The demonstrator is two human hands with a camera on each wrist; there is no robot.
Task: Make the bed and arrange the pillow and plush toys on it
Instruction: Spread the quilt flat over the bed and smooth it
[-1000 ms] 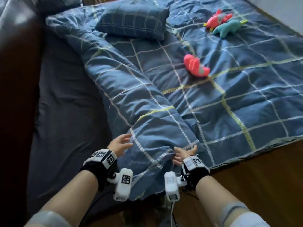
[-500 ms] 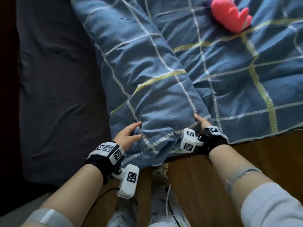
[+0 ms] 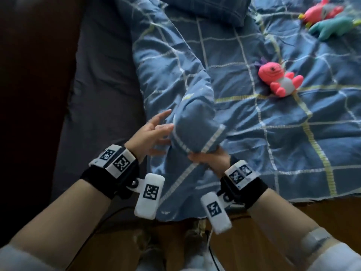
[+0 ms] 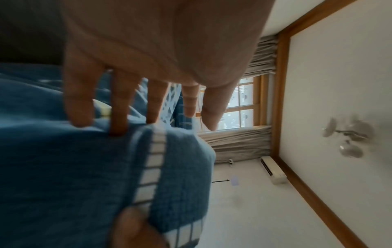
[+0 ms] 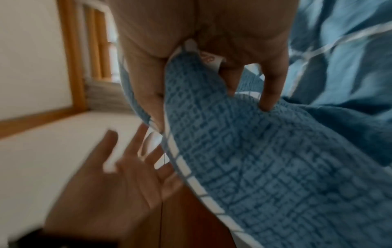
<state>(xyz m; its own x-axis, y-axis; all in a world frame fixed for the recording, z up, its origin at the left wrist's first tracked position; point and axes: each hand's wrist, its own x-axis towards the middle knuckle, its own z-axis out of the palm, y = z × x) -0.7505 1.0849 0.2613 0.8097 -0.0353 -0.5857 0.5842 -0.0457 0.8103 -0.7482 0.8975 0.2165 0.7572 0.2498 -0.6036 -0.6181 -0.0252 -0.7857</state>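
A blue checked quilt (image 3: 244, 118) covers the right part of the bed, its left side folded over in a long roll. My right hand (image 3: 209, 158) grips the roll's near corner (image 5: 244, 151) from below and holds it lifted. My left hand (image 3: 154, 132) is spread, fingers straight, its fingertips (image 4: 118, 127) touching the raised fold. A pink plush toy (image 3: 277, 79) lies on the quilt to the right. A pink-red plush (image 3: 322, 12) and a teal plush (image 3: 334, 26) lie at the far right. A dark blue checked pillow (image 3: 207, 8) sits at the top.
The dark grey sheet (image 3: 101, 79) is bare on the bed's left side, with a dark headboard or wall (image 3: 29, 75) beyond it. Wooden floor (image 3: 273, 241) runs along the bed's near edge. A cable (image 3: 210, 249) hangs by my feet.
My right hand has lifted the quilt's near corner up off the bed edge. My left hand has risen with it, fingers spread against the fold. The view has tilted up, showing the pillow and far toys again.
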